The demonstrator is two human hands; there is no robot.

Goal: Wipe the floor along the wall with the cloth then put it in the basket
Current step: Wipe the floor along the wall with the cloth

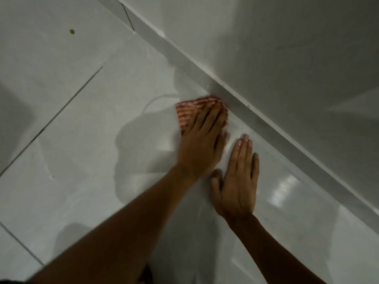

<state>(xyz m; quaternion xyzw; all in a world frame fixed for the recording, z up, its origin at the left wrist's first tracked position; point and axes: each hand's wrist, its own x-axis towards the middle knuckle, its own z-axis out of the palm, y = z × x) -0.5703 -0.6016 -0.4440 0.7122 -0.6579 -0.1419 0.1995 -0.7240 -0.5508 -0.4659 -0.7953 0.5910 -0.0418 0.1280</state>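
A red-and-white striped cloth (189,111) lies flat on the glossy white floor tiles, right against the grey skirting of the wall (231,93). My left hand (202,144) presses down on the cloth with its fingers spread over it; the hand is blurred. My right hand (238,177) rests flat on the bare tile just to the right of the left hand, fingers together and pointing at the wall, holding nothing. No basket is in view.
The wall (287,48) runs diagonally from top centre to the right edge. A small dark green speck (72,31) lies on a tile at the upper left. Dark grout lines (67,103) cross the floor on the left.
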